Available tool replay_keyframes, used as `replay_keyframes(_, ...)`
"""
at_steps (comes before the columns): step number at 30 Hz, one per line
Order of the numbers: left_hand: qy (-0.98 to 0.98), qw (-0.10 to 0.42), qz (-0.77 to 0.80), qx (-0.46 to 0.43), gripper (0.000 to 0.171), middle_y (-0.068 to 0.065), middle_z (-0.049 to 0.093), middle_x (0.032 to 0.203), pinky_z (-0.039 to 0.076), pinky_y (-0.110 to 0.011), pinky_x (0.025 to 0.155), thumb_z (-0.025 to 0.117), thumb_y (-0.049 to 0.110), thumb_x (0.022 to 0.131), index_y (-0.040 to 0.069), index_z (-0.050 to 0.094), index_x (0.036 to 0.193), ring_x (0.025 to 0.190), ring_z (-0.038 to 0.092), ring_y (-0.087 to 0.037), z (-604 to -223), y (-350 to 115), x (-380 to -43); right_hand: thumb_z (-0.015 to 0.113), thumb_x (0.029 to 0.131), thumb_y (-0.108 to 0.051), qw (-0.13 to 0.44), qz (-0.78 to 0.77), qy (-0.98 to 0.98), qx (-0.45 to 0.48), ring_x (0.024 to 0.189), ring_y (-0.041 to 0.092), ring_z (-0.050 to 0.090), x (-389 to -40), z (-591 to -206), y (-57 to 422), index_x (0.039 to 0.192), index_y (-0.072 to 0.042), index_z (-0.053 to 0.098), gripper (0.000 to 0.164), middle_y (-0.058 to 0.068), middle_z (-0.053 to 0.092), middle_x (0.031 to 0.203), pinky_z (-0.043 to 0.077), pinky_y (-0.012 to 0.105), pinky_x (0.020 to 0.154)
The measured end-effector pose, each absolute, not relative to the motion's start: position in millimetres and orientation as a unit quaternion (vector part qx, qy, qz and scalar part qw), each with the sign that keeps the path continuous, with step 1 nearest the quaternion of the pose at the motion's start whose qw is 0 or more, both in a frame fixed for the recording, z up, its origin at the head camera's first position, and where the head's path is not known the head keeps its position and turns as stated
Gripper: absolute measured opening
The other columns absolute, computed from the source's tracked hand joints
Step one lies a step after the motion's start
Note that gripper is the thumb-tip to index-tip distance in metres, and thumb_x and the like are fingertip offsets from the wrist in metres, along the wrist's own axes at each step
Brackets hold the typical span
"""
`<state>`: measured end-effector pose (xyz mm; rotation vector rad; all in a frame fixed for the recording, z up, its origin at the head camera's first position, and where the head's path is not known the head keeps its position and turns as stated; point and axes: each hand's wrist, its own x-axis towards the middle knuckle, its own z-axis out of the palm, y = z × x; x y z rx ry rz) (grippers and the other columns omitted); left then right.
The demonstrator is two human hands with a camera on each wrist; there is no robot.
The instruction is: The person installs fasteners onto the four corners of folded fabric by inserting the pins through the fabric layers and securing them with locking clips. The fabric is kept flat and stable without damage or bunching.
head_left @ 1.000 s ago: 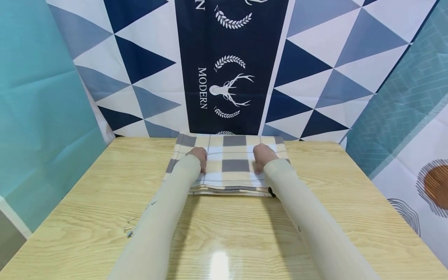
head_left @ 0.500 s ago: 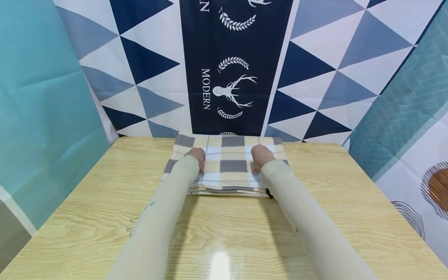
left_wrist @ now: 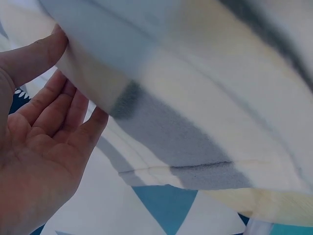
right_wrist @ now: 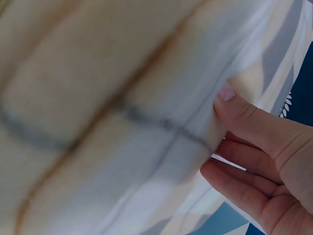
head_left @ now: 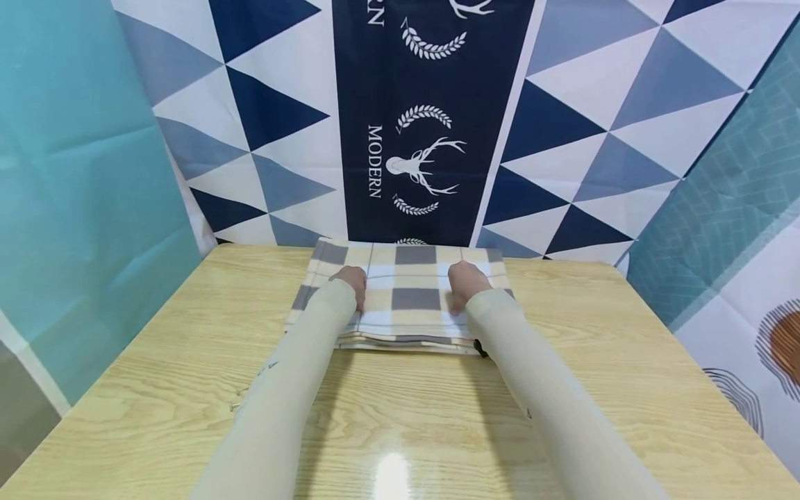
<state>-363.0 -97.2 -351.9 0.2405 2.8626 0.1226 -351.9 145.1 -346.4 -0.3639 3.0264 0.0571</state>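
A folded checked cloth (head_left: 415, 298) in cream, white and grey lies at the far edge of the table, its layers stacked at the near side. At its left part, my left hand (head_left: 353, 283) grips the cloth. The left wrist view shows this hand (left_wrist: 49, 127) with its thumb over the edge of the cloth (left_wrist: 171, 127) and its fingers beneath. My right hand (head_left: 465, 281) holds the right part. In the right wrist view, the right hand's thumb (right_wrist: 239, 107) and fingers pinch an edge of the cloth (right_wrist: 146, 147).
The wooden table (head_left: 400, 410) reaches to a patterned backdrop (head_left: 431, 125) right behind the cloth. A few small metal pieces (head_left: 237, 397) lie beside the left sleeve (head_left: 294, 389), partly hidden by it. Blue-green sheeting (head_left: 94, 187) hangs at the left side.
The head view has turned slightly, so the backdrop sits further right. Both hands keep their hold on the cloth and barely move; the left sleeve covers more of the small metal pieces.
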Motion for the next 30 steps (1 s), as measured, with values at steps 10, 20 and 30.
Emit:
replay_keyframes(10, 0.987, 0.123, 0.056, 0.088, 0.022, -0.010, 0.071, 0.108, 0.057, -0.036, 0.087, 0.080, 0.006, 0.072, 0.008, 0.070, 0.092, 0.105, 0.064, -0.025, -355.2, -104.3, -363.7, 0.090, 0.057, -0.013, 0.060, 0.023, 0.992, -0.112, 0.084, 0.026, 0.063, -350.3, -347.8, 137.1, 0.086, 0.000, 0.065, 0.040, 0.013, 0.066, 0.092, 0.057, 0.040, 0.086)
replay_keyframes(20, 0.987, 0.117, 0.067, 0.089, 0.025, -0.008, 0.070, 0.104, 0.057, -0.034, 0.083, 0.082, 0.008, 0.071, 0.009, 0.067, 0.091, 0.101, 0.063, -0.023, -348.6, -113.1, -369.2, 0.090, 0.055, -0.008, 0.049, 0.078, 0.983, -0.159, 0.094, 0.032, 0.065, -356.7, -340.0, 124.6, 0.099, 0.004, 0.064, 0.052, 0.018, 0.066, 0.100, 0.056, 0.040, 0.088)
replay_keyframes(30, 0.968, 0.158, 0.058, 0.184, 0.050, -0.007, 0.061, 0.132, 0.048, -0.034, 0.103, 0.078, 0.018, 0.079, 0.011, 0.062, 0.125, 0.123, 0.055, -0.024, -340.3, -122.2, -361.2, 0.086, 0.060, -0.006, 0.087, 0.077, 0.976, -0.182, 0.080, 0.024, 0.062, -349.0, -336.2, 131.7, 0.087, 0.003, 0.064, 0.036, 0.017, 0.067, 0.090, 0.058, 0.038, 0.081)
